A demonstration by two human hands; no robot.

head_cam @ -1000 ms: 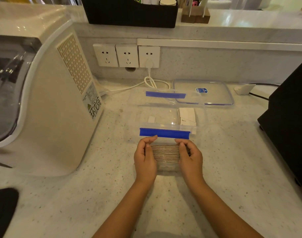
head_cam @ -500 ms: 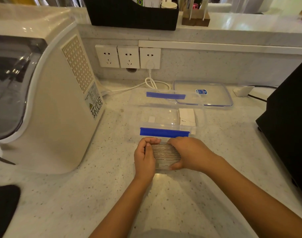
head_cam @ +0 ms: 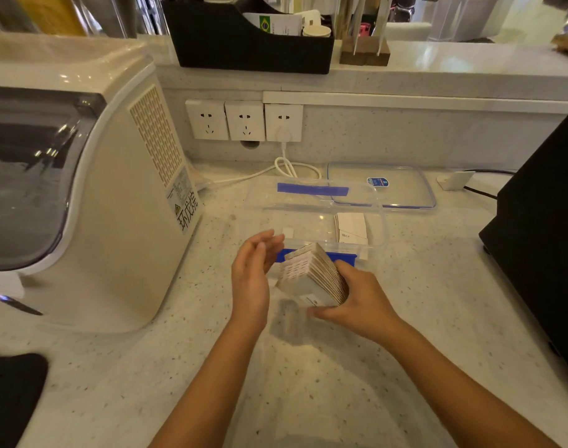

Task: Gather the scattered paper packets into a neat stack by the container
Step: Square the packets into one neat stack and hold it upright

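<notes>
The packets (head_cam: 311, 276) are already gathered into one stack, gripped tilted in the right hand (head_cam: 353, 302) above the counter (head_cam: 308, 383) just before the container (head_cam: 315, 221), the left hand (head_cam: 253, 273) held spread alongside; only setting down remains, it is judged

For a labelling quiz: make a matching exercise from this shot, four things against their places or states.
Things:
1. packets
2. lid
3. left hand
4. container

States:
A. flat on the counter by the wall
B. open, palm beside the stack
C. gripped in the right hand, lifted and tilted
D. lidless, a few white packets inside

Pairs: 1-C, 2-A, 3-B, 4-D
</notes>
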